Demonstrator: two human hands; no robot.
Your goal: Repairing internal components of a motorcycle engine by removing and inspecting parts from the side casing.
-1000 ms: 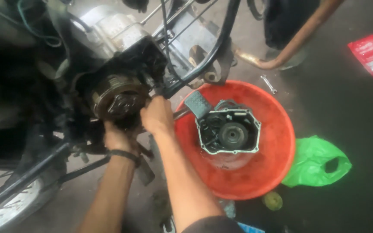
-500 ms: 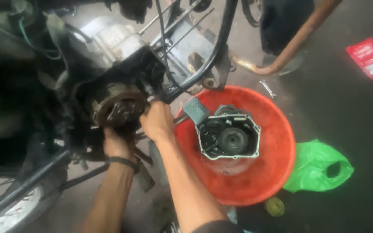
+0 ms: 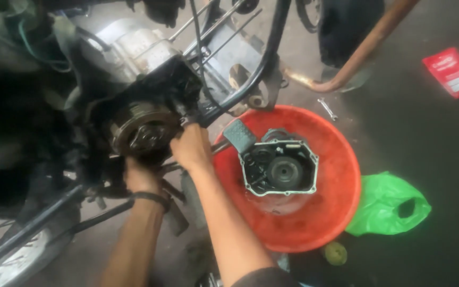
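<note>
A motorcycle engine [image 3: 134, 58] has its side open, showing a round, greasy clutch drum [image 3: 142, 130]. My left hand [image 3: 140, 176], with a dark band on its wrist, grips the drum's lower edge from below. My right hand [image 3: 189, 149] is curled against the drum's right edge, fingers closed on it. What the fingertips of either hand touch is hidden. Just right of my right hand sits an orange plastic basin [image 3: 341, 175], which holds the removed engine side cover [image 3: 280, 169] lying inside-up.
A black frame tube [image 3: 264, 69] and a rusty exhaust pipe [image 3: 362, 53] cross above the basin. On the dark floor lie a small spanner [image 3: 327, 108], a red box [image 3: 449, 72], a green plastic bag [image 3: 389, 204] and a yellowish lid [image 3: 336, 253]. A wheel [image 3: 11, 260] is at bottom left.
Both hands stay on the clutch drum; my right hand has slipped slightly lower along its right edge. The view has shifted a little.
</note>
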